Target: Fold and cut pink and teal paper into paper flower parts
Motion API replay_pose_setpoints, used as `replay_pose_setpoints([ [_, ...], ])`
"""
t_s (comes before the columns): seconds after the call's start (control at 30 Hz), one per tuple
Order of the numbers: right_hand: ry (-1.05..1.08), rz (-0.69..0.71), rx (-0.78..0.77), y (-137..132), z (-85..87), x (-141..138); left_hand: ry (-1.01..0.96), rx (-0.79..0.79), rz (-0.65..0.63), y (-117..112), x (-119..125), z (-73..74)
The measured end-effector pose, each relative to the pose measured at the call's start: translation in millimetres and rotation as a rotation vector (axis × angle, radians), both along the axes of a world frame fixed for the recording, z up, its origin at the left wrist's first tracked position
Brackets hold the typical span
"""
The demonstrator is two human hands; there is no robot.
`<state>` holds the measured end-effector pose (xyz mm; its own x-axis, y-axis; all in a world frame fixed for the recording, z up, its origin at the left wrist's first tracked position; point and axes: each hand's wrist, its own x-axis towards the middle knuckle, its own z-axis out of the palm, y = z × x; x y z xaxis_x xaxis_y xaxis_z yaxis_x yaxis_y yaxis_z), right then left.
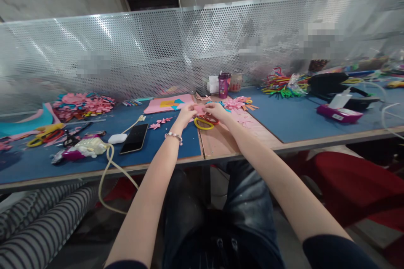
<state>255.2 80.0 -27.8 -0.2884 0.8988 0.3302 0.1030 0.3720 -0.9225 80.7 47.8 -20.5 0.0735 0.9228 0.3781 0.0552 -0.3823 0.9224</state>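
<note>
Between my two hands is a small pink piece of paper (199,109), pinched from both sides. My left hand (187,114), with a beaded bracelet at the wrist, grips its left side, and my right hand (216,111) grips the right. Just below the fingers, scissors with yellow and red handles (203,124) lie on the bare wooden strip. Behind my left hand are pink sheets (154,105) with orange and blue pieces on top. Pink cut paper shapes (238,103) are heaped right of my right hand, and a few small pink shapes (160,123) lie to the left.
A black phone (134,138), a white case (117,138) and a cable are at left, near a pink paper pile (83,106) and more scissors (46,134). A purple cup (224,85) stands behind. Coloured pipe cleaners (284,83) and a tissue pack (339,113) are at right.
</note>
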Motion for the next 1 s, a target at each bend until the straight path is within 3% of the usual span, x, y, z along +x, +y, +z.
replay_pose_setpoints([
  [0.17, -0.002, -0.037, 0.008, -5, 5.4, 0, -0.014, 0.027, -0.055, -1, -2, 1.0],
  [0.5, 0.066, -0.033, -0.022, -8, 8.4, -3, -0.098, -0.068, 0.063, 3, 0, -0.3],
  [0.73, -0.029, -0.073, 0.170, -11, 8.4, -6, 0.170, 0.178, 0.169, 3, -2, 2.5],
  [1.0, 0.130, -0.033, 0.032, 0, 0.8, -6, 0.124, 0.052, 0.157, 2, 1, 0.0],
])
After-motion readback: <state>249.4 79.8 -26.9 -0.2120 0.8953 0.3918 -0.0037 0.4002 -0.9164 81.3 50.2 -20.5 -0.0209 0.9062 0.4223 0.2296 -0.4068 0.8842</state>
